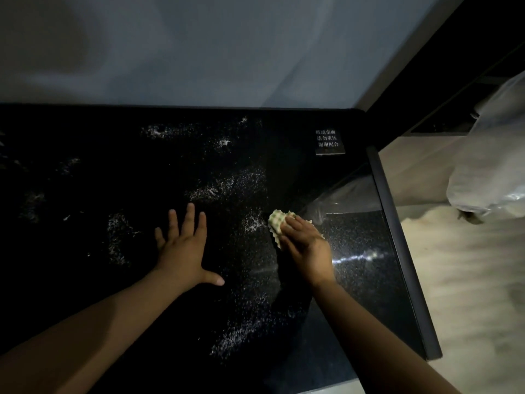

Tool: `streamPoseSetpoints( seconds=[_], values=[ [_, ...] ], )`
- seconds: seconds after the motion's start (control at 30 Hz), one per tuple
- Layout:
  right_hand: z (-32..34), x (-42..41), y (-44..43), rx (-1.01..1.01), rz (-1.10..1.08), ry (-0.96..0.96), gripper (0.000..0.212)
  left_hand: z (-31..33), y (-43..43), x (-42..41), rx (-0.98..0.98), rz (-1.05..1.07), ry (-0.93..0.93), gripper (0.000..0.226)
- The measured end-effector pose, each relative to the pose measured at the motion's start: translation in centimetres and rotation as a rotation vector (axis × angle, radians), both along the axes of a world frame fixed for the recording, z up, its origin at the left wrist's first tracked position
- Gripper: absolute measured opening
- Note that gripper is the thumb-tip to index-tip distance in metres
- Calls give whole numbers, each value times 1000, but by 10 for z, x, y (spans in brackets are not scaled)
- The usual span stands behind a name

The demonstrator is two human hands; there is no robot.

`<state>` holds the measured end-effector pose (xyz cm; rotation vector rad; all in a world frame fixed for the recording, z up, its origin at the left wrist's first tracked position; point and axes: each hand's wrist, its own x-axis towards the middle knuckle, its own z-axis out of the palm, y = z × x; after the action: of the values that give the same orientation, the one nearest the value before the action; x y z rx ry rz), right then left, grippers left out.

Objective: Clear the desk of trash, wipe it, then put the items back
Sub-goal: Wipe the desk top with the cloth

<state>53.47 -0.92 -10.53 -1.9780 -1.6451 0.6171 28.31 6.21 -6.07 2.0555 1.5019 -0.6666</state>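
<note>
Reaching in from the bottom edge, the left hand (181, 247) lies flat on the black glass desk (85, 180), fingers spread and holding nothing. Just beyond, the right hand (308, 245) presses a pale waffle-textured cloth (277, 223) onto the desk, fingers laid flat over it. White specks (227, 189) dust the surface. Farther back stands a small sign (329, 143); a plastic bag (488, 166) hangs off the right edge.
</note>
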Motion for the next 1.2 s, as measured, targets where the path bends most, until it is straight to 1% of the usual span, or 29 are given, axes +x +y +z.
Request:
streamPoseSetpoints(
  seconds=[0.37,0.67,0.77,0.9,0.97,1.07,1.2],
  values=[
    [-1,-17,-49,13,-57,2,28,-2,1,1,19,-7,-3,146],
    [-1,-25,-84,-10,-54,11,33,0,4,5,6,-15,9,147],
    [-2,-28,-101,7,-56,21,35,2,1,3,10,-6,-6,143],
    [-4,-31,-123,19,-45,29,36,6,-25,0,70,-71,-45,124],
    [-6,-32,-133,19,-42,38,35,8,-49,-6,52,-99,-72,123],
    [-9,-33,-145,4,-32,48,35,8,-86,-20,-7,-132,-71,129],
    [-9,-37,-163,11,-22,37,35,6,-120,-31,-19,-135,-21,142]
  ],
)
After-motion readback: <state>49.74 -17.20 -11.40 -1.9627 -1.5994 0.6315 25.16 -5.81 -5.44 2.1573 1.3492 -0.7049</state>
